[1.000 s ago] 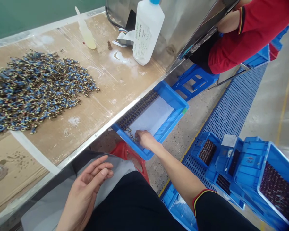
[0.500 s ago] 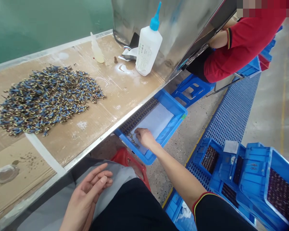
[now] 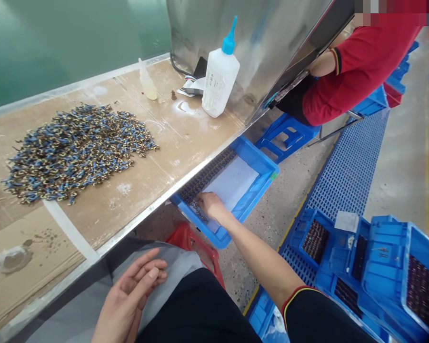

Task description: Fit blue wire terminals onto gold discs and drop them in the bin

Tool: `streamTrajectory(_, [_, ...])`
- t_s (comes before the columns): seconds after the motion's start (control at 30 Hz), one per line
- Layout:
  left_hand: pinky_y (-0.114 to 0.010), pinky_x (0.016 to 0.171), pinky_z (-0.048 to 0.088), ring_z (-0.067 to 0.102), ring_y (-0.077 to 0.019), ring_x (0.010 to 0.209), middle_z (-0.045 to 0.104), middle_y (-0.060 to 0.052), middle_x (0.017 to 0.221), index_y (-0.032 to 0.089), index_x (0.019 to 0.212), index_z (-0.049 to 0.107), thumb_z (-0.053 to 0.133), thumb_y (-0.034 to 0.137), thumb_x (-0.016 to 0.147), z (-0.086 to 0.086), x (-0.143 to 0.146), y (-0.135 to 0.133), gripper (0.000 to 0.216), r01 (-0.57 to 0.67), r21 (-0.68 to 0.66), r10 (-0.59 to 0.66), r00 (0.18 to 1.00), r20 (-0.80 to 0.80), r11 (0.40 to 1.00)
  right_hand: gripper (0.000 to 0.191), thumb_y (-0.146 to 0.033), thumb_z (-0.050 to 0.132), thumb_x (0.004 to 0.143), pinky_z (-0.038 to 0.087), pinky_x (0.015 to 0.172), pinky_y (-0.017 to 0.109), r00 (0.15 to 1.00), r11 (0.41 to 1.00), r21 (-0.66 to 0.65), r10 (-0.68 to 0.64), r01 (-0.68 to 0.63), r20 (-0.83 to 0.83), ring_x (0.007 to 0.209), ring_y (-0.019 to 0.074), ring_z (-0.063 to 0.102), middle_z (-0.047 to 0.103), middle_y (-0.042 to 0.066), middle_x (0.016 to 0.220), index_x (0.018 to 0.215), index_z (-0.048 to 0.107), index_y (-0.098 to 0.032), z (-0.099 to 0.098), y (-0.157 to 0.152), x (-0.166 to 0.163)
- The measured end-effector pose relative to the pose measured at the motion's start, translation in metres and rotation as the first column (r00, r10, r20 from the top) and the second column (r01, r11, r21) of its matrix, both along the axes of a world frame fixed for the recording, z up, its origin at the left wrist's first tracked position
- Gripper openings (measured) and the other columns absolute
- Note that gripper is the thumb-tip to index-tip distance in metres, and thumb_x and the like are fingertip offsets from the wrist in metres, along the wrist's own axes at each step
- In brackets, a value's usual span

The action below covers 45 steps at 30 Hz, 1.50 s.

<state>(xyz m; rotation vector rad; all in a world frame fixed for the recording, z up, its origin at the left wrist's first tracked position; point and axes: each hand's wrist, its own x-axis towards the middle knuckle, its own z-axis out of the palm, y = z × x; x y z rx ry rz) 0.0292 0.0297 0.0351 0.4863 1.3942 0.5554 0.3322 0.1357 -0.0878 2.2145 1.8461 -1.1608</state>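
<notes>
My right hand [image 3: 211, 206] reaches down into a blue plastic tray [image 3: 269, 166] beside the bench edge. Its fingers are pinched together over small parts at the tray's near end, and what they hold is too small to make out. Dark little parts [image 3: 210, 171] stand in close rows along the tray's left side, next to a white paper sheet [image 3: 235, 181]. Over my lap, near the grey cloth [image 3: 178, 259], my left hand [image 3: 135, 290] hangs open with loosely bent fingers and nothing visible in it. A large heap of small parts with blue and yellow leads [image 3: 82, 147] lies on the bench.
On the bench stand a white bottle with a blue nozzle [image 3: 219, 81] and a small dropper bottle [image 3: 148, 83]. A red stool [image 3: 203, 245] is below. Blue bins [image 3: 385, 257] are stacked at right. A co-worker in a red sleeve [image 3: 360, 66] sits beyond the metal panel [image 3: 264, 52].
My right hand has shifted slightly left, closer to the rows of parts in the tray. My left hand stays about where it was. The whole view has tilted a little.
</notes>
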Motion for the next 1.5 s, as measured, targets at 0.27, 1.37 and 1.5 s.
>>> streamTrajectory(0.27, [-0.026, 0.092, 0.068, 0.078, -0.023, 0.098, 0.086, -0.012, 0.119, 0.019, 0.143, 0.077, 0.104, 0.048, 0.077, 0.001, 0.005, 0.002, 0.077, 0.024, 0.018, -0.024, 1.0, -0.005, 1.0, 0.034, -0.044, 0.074, 0.11, 0.066, 0.103, 0.047, 0.998, 0.999, -0.038, -0.017, 0.019, 0.056, 0.117, 0.0248, 0.075, 0.074, 0.009, 0.133, 0.133, 0.072, -0.019, 0.012, -0.009, 0.002])
streamTrajectory(1.37, [-0.027, 0.095, 0.068, 0.079, -0.0231, 0.1, 0.086, -0.012, 0.121, 0.019, 0.143, 0.079, 0.105, 0.047, 0.077, -0.005, 0.008, 0.008, 0.076, 0.051, -0.008, -0.051, 0.999, -0.012, 0.999, 0.025, -0.04, 0.074, 0.11, 0.061, 0.112, 0.051, 0.975, 0.986, 0.015, 0.166, -0.166, -0.15, 0.124, 0.0256, 0.074, 0.077, 0.008, 0.13, 0.123, 0.076, -0.019, 0.014, -0.02, 0.013])
streamTrajectory(1.5, [-0.027, 0.095, 0.068, 0.08, -0.0232, 0.101, 0.086, -0.013, 0.123, 0.019, 0.144, 0.078, 0.105, 0.047, 0.076, -0.007, 0.006, 0.008, 0.078, 0.053, -0.028, -0.054, 0.999, -0.009, 0.998, 0.026, -0.042, 0.073, 0.111, 0.061, 0.113, 0.051, 0.971, 0.985, 0.02, 0.17, -0.169, -0.166, 0.124, 0.0255, 0.074, 0.077, 0.008, 0.13, 0.123, 0.077, -0.019, 0.008, -0.017, 0.012])
